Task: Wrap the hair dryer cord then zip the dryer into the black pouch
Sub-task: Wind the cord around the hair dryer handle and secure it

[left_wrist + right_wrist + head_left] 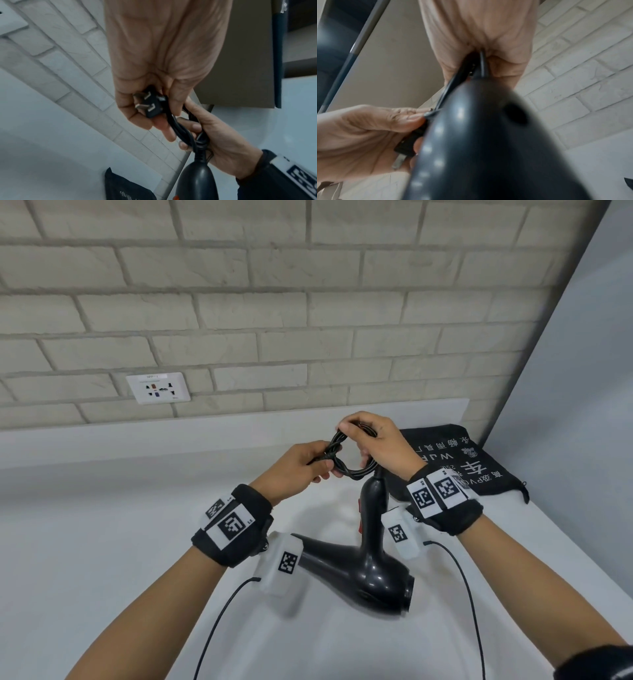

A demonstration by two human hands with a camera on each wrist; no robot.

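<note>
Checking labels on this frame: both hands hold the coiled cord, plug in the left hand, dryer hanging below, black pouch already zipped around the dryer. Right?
One thing is wrong: the dryer is not in the pouch. The head view shows the pouch lying flat on the counter, behind the right hand. The rest holds: both hands hold the coiled cord, and the left wrist view shows the plug in the left hand.

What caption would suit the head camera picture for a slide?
Both hands, left hand and right hand, hold the coiled cord above the dryer, pouch beside.
</note>
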